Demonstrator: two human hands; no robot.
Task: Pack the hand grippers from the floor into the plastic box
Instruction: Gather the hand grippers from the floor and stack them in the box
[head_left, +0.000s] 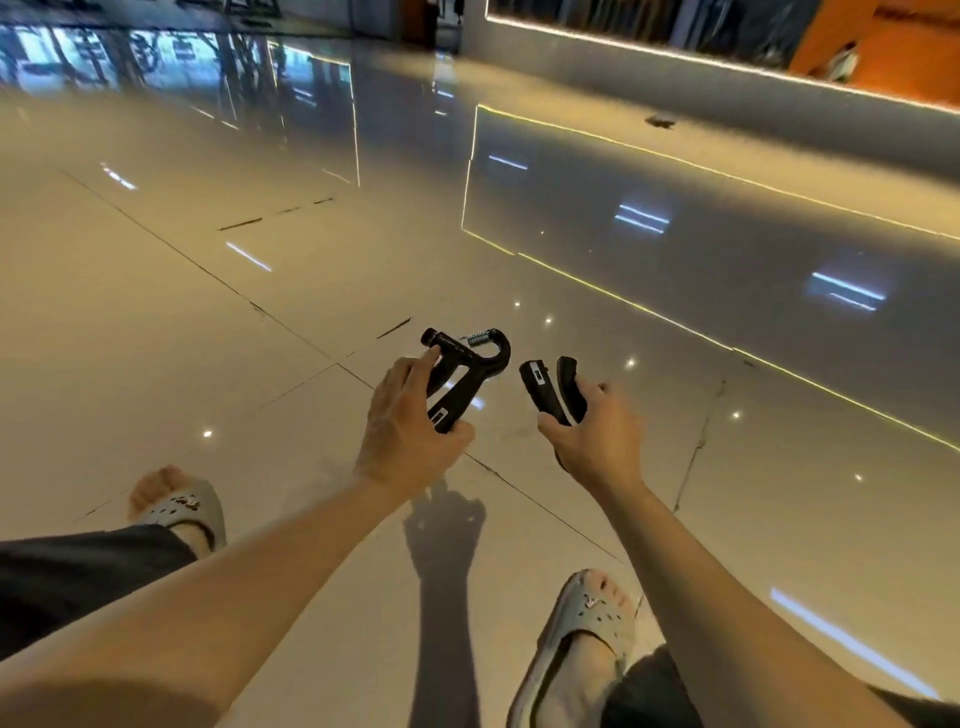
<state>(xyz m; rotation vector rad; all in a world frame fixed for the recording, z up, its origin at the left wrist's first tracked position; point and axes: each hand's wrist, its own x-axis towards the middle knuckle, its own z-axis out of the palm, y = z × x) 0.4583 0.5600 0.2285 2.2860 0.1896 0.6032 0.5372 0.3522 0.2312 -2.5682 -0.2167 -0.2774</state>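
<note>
Gripping one black hand gripper (460, 371) in the left hand (410, 431), another gripper (553, 387) in the right hand (597, 436).

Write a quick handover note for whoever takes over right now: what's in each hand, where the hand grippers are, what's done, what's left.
Left hand: holds a black hand gripper, spring end up, above the floor.
Right hand: holds a second hand gripper by its handles.
Done: both are off the floor.
Left: the plastic box is out of view; find it and put both in.
</note>
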